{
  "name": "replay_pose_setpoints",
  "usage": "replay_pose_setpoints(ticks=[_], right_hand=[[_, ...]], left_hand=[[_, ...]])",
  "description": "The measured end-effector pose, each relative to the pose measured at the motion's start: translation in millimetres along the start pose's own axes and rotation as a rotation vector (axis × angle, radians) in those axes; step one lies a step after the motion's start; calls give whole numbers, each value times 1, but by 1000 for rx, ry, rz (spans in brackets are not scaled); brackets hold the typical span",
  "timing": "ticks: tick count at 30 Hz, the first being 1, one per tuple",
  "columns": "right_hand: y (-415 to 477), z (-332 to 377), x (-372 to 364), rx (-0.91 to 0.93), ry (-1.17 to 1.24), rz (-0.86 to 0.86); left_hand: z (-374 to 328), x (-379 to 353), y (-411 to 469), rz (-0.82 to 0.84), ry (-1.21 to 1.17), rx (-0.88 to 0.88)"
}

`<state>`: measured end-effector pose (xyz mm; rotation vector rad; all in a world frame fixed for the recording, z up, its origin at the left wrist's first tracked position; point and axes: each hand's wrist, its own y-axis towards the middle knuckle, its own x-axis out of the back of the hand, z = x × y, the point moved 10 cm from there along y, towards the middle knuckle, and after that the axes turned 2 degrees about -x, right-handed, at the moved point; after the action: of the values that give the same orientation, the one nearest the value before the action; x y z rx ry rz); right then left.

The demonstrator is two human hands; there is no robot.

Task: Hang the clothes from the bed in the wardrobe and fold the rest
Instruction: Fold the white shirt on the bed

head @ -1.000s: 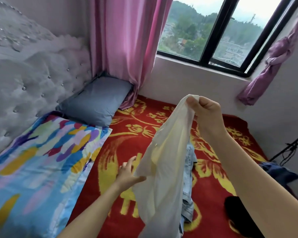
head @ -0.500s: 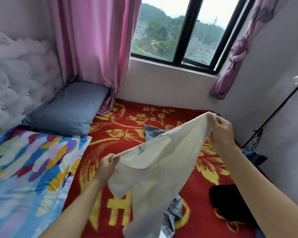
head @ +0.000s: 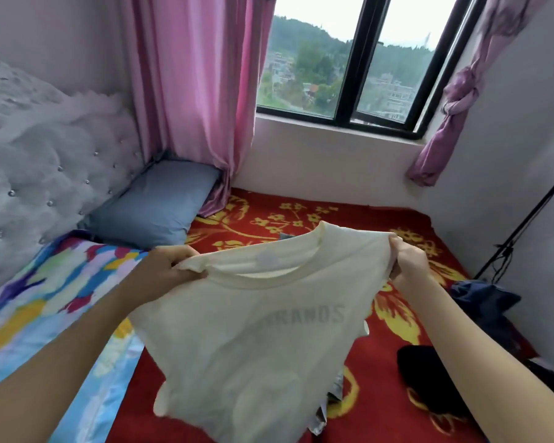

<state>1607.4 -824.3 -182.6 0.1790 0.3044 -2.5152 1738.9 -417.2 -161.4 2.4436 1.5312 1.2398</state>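
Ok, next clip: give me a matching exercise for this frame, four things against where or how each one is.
Things: 1 cream T-shirt; 2 blue-grey pillow; 3 black garment; 4 purple curtain.
States: a knotted beside the window; b gripped by the left hand and right hand; c lying on the red blanket's right side; d beside the headboard.
Pairs: 1-b; 2-d; 3-c; 4-a.

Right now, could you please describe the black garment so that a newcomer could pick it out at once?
Start at the window and come down to the red floral blanket below it. Near the blanket's right edge lies a black garment. It is plain black and sits nearer the camera than the dark blue garment behind it.
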Motion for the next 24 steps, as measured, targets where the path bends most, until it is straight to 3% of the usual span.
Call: replay_pose_setpoints(ticks=[5,12,16,21,24], right_hand=[[-17,-11,-2,10,-140,273],[-59,-64,-12,-139,-164,654],[-106,-99,-34,-160,-430,956],[-174,-127,-63,86,-998,1300],[-212,-148,-83,236,-1112,1369]], left_hand=[[-31,40,-11,-219,-180,70],[-116,59,-24,-219,-48,-27],[-143,72,-38,-234,29,-17],[-160,85,-59,-248,100,31],[-161,89,-69,-249,144,79]])
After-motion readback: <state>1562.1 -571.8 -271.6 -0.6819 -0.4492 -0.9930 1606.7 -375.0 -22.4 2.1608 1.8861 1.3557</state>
